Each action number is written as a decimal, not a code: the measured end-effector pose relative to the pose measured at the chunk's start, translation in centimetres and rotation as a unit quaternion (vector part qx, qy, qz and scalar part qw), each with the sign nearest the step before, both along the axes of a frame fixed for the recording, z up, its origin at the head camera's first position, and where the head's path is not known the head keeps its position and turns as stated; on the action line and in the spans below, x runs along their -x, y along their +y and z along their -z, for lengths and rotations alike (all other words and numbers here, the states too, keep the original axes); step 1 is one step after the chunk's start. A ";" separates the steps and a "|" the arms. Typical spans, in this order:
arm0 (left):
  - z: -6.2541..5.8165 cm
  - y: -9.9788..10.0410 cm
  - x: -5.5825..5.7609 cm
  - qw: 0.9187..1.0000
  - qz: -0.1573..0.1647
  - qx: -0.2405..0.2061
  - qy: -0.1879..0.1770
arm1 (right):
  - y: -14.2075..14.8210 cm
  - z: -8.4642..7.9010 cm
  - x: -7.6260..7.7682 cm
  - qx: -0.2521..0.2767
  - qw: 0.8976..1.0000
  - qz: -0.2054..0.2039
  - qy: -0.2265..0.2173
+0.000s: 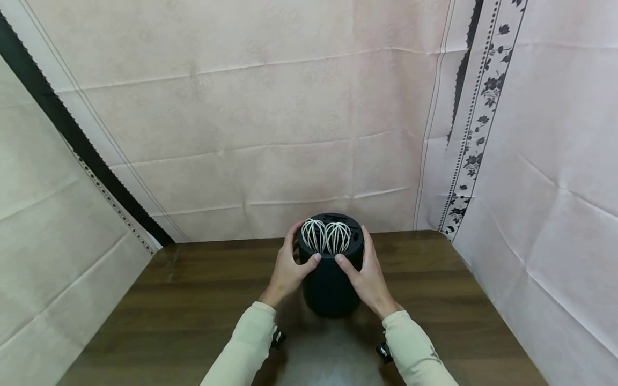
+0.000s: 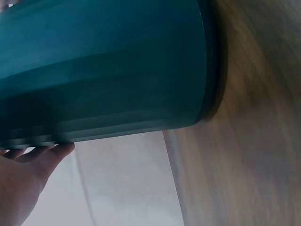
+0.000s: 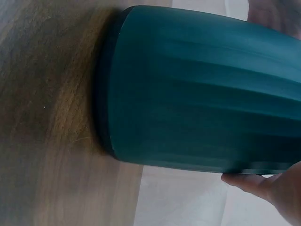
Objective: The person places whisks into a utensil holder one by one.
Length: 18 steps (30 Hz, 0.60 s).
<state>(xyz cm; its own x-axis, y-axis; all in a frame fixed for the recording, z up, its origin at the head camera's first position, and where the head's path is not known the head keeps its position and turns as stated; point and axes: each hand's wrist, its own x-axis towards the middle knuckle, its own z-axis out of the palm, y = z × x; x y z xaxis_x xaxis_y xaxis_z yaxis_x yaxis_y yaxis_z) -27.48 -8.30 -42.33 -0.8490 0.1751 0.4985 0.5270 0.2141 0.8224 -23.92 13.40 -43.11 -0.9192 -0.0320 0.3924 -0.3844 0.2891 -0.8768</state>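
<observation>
A dark green, round utensil holder (image 1: 332, 292) with a black slotted top appears to stand upright on the wooden table. Two whisks (image 1: 338, 237) show their pale wire heads side by side above that top; their handles are hidden. My left hand (image 1: 291, 271) grips the holder's left side near the rim, thumb at the front. On the opposite side my right hand (image 1: 368, 276) holds it the same way. Both wrist views show the ribbed green wall of the holder (image 2: 117, 70) close up, with fingers against its upper part.
Around the holder spreads the brown wooden table (image 1: 217, 311). A pale cloth (image 1: 270, 118) hangs behind the table's far edge, and more cloth hangs at both sides. Floral trim (image 1: 475, 134) runs down the right corner.
</observation>
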 end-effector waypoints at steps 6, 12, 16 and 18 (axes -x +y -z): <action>0.1 -0.3 0.2 1.000 -0.010 -0.008 0.010 | -0.2 -0.4 0.8 -0.020 1.000 -0.010 -0.017; 0.1 -0.2 0.2 1.000 -0.020 -0.006 0.019 | -0.2 -0.6 1.4 -0.017 1.000 -0.023 -0.010; 0.2 -0.3 0.0 0.999 -0.034 -0.009 0.014 | -0.2 -0.5 2.1 -0.021 0.999 -0.034 -0.013; 0.3 -0.3 -0.1 0.999 -0.040 -0.010 0.007 | -0.3 -0.4 2.4 -0.025 0.999 -0.037 -0.015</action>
<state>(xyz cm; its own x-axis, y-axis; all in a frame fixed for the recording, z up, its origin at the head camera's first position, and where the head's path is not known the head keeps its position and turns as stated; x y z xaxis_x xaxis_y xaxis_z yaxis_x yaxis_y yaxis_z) -27.43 -8.59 -42.61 -0.8532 0.0960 0.5126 0.5197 0.2395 0.8201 -26.29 13.13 -42.76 -0.9253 -0.1186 0.3602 -0.3791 0.3048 -0.8737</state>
